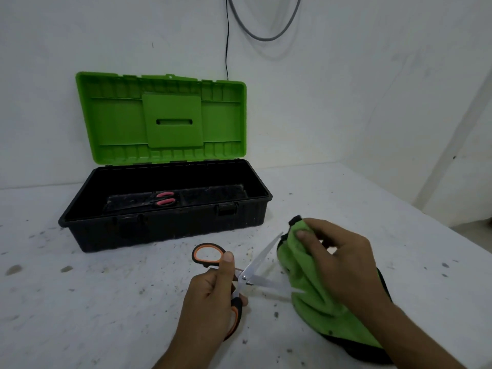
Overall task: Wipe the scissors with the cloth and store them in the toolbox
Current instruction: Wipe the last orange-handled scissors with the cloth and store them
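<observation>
**Scissors spread at the cloth, toolbox open behind**

Your left grip (210,296) clasps the orange-and-black scissors (259,262) by the handles, blades spread, both tips at the green cloth (303,283). Your right grip (343,262) pinches that cloth, bunched on the bench (93,302) near its right edge. A strip of bench separates the handles from the toolbox (165,222), whose lid (170,118) stands upright, pink-handled scissors (165,198) inside

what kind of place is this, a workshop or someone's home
Probably a plain workshop or utility room, though I can't be sure. An open toolbox with a green lid sits on a stained, speckled white table, the walls are bare, and loose cables hang down the wall behind it.
</observation>
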{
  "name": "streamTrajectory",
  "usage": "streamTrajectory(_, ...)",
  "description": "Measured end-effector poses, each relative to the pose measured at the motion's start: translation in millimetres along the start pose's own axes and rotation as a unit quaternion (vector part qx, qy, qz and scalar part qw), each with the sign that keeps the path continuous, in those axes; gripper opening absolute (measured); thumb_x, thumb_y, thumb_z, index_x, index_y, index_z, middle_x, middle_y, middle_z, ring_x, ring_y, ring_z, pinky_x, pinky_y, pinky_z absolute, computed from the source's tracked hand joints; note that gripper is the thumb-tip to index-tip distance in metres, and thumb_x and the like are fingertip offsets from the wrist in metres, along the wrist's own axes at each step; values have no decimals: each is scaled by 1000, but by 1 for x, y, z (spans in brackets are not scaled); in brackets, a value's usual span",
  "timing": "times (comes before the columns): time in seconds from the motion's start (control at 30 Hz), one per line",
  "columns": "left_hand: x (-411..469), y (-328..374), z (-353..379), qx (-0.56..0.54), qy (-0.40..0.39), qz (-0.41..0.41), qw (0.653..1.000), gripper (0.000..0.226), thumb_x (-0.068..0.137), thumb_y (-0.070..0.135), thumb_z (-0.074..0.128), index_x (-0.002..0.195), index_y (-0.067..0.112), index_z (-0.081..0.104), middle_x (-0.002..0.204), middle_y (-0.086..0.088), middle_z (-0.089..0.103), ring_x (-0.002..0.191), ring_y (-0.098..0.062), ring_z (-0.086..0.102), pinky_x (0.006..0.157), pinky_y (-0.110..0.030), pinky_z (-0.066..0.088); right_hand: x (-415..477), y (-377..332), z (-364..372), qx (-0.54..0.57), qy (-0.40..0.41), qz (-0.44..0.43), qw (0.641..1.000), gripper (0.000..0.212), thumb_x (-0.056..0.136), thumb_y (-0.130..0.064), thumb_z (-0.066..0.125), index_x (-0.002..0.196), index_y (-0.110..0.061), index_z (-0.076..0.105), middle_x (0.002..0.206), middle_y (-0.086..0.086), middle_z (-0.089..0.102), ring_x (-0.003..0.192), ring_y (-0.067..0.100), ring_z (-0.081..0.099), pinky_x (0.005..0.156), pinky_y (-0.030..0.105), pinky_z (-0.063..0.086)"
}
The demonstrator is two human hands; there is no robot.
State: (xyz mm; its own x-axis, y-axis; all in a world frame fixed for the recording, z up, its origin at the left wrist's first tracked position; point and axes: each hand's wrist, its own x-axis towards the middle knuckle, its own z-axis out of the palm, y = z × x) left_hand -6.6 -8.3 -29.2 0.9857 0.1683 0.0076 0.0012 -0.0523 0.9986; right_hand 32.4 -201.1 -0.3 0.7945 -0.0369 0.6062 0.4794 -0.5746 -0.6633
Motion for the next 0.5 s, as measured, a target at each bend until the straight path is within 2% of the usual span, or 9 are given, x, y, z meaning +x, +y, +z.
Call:
streamTrajectory(0.07,0,2,1,-8,1,-2,1000,56,89,50,37,65,14,72,50,1,68,51,-5,68,47,-10,47,-4,-6,-1,93,-58,72,991,7,84,-34,67,88,-37,71,81,-9,74,68,10,67,65,32,56)
streamTrajectory(0.13,1,2,1,-13,9,-9,1000,57,82,55,36,63,13,71,50,-3,68,55,-10,70,47,-10,47,-10,-16,1,129,-133,92,978,10,84,-39,64,88,-32,68,72,3,73,59,24,59,57,40,50)
streamTrajectory(0.17,0,1,1,-15,16,-8,1000,55,81,54,37,61,15,69,49,-3,67,56,-12,70,46,-8,46,-14,-20,3,124,-163,80,975,8,85,-38,65,88,-31,67,71,0,72,58,22,57,56,38,48)
streamTrajectory(0.23,-2,1,2,-4,24,-2,1000,55,83,53,36,65,14,71,55,-7,71,55,-13,70,47,-8,47,-23,-27,10,92,-200,46,974,5,86,-33,69,85,-31,64,75,-14,71,65,1,62,61,16,46)
streamTrajectory(0.3,-4,0,4,11,33,6,999,58,80,56,34,73,12,73,63,-14,72,58,-17,70,53,-18,51,-30,-31,18,61,-200,23,978,10,85,-28,72,86,-29,63,84,-18,72,81,0,66,70,10,47)
streamTrajectory(0.43,-5,-2,6,30,67,27,997,52,80,57,33,76,20,69,69,-9,68,64,-15,64,57,-22,43,-39,-32,28,18,-167,-44,985,14,85,-28,72,89,-30,58,86,-16,71,79,2,65,67,16,48)
streamTrajectory(0.5,-4,-3,7,27,75,25,997,51,78,59,35,76,19,67,80,-9,66,75,-20,66,66,-31,50,-42,-30,29,1,-172,-76,982,13,86,-30,69,90,-29,57,86,-15,69,77,4,63,66,21,48)
